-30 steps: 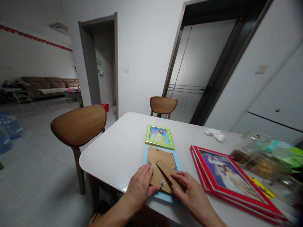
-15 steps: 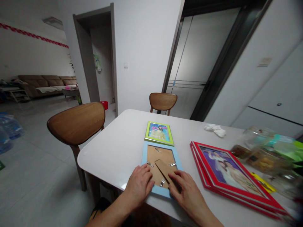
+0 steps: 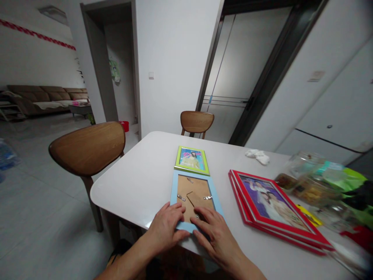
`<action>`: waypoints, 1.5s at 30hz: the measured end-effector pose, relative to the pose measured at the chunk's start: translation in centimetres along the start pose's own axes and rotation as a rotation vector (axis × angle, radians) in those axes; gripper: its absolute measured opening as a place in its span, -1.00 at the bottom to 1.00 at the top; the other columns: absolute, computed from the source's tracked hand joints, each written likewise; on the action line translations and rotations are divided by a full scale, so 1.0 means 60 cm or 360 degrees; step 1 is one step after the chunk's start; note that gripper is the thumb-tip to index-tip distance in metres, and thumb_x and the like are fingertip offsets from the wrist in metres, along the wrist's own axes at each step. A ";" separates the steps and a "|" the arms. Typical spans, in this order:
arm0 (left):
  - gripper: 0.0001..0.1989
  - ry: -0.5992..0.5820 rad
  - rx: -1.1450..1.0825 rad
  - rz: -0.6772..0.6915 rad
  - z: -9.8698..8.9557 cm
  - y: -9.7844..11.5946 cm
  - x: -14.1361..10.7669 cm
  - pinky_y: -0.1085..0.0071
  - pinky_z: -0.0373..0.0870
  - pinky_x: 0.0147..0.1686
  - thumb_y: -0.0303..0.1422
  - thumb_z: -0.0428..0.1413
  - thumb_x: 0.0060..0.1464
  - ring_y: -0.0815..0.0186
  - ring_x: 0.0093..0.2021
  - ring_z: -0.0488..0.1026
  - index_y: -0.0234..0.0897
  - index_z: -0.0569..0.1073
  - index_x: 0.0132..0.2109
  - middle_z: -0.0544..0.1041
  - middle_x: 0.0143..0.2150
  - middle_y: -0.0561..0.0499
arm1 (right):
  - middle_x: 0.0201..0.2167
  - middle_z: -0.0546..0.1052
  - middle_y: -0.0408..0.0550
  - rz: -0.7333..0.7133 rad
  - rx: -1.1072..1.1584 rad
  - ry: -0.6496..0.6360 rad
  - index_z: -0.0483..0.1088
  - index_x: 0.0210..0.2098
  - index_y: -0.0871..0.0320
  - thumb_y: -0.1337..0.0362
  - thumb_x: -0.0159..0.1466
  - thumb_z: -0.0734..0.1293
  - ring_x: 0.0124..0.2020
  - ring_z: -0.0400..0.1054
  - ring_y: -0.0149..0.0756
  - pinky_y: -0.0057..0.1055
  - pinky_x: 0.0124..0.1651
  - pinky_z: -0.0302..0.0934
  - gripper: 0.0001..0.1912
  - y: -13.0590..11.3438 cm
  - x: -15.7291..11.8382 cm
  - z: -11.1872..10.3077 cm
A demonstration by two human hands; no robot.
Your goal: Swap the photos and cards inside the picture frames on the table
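Note:
A light-blue picture frame (image 3: 174, 186) lies face down on the white table, its brown backing board and metal turn clips showing. My left hand (image 3: 166, 224) is closed over its near left corner, with the fingertips on the border and the thumb at the near edge. My right hand (image 3: 215, 233) bends over the near right part, its fingers beside the near clip (image 3: 197, 216) and its thumb at the front edge. The flat brown stand leg lies against the backing, partly under my right fingers. A lime-green picture frame (image 3: 192, 172) with a photo facing up touches the far side.
Stacked red picture frames (image 3: 243, 206) lie to the right. Behind them are clear food containers (image 3: 311, 192), plastic bags and a crumpled white tissue (image 3: 258, 156). Wooden chairs stand at the left (image 3: 90, 149) and far side (image 3: 197, 121) of the white table (image 3: 128, 182).
My right hand has shifted left and nearer, from the stand leg to the near clip and front edge. My left thumb has moved to the front border. The view has turned slightly right.

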State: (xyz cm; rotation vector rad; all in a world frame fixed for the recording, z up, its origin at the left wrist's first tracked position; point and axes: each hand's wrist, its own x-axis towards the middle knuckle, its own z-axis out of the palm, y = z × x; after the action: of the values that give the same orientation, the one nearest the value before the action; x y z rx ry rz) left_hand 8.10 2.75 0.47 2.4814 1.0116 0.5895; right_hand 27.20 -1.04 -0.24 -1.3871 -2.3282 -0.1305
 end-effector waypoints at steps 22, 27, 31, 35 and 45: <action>-0.70 0.0049 -0.0088 -0.0051 0.001 -0.005 -0.002 0.24 -0.04 0.10 -0.34 0.20 -0.19 0.26 0.08 0.16 -0.26 0.34 -0.25 0.34 0.03 -0.04 | -0.12 0.31 0.17 0.0723 -0.0307 -0.0132 0.35 -0.16 0.21 0.20 0.18 0.07 -0.15 0.21 -0.11 -0.22 -0.14 0.13 -0.64 0.073 0.049 -0.004; -0.70 0.0020 -0.0080 -0.0075 -0.002 -0.001 -0.002 0.27 -0.05 0.10 -0.33 0.20 -0.19 0.27 0.09 0.16 -0.26 0.35 -0.24 0.34 0.02 -0.02 | -0.14 0.31 0.14 0.0673 -0.0253 -0.0171 0.39 -0.24 0.21 0.22 0.21 0.03 -0.14 0.21 -0.17 -0.30 -0.10 0.09 -0.63 0.071 0.055 -0.005; -0.68 0.0021 -0.0079 -0.0082 -0.003 -0.002 -0.003 0.26 -0.06 0.11 -0.32 0.19 -0.18 0.27 0.09 0.14 -0.26 0.33 -0.22 0.32 0.04 -0.02 | -0.14 0.32 0.14 0.0654 -0.0239 -0.0129 0.40 -0.27 0.21 0.22 0.20 0.04 -0.16 0.22 -0.18 -0.31 -0.11 0.09 -0.64 0.069 0.050 -0.007; -0.72 0.0016 -0.0090 -0.0030 -0.002 -0.005 -0.004 0.25 -0.05 0.10 -0.32 0.17 -0.15 0.27 0.09 0.14 -0.23 0.33 -0.24 0.32 0.04 0.01 | -0.11 0.32 0.16 0.0659 -0.0275 -0.0008 0.37 -0.21 0.23 0.23 0.18 0.08 -0.13 0.20 -0.13 -0.24 -0.12 0.09 -0.67 0.055 0.055 0.000; -0.73 0.0090 -0.0167 0.0006 -0.004 -0.002 -0.002 0.33 0.02 0.06 -0.37 0.21 -0.20 0.27 -0.01 0.25 -0.26 0.32 -0.31 0.37 -0.04 -0.01 | -0.16 0.35 -0.01 0.0267 0.0022 -0.0240 0.35 -0.20 0.04 0.35 0.16 0.12 -0.16 0.16 -0.23 -0.28 -0.14 0.05 -0.72 -0.013 0.121 0.024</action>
State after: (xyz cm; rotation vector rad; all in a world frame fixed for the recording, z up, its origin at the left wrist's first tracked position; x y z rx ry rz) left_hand 7.83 2.82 0.59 2.3881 0.9715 0.6996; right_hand 23.11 4.93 1.48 -1.6282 -2.3137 0.0418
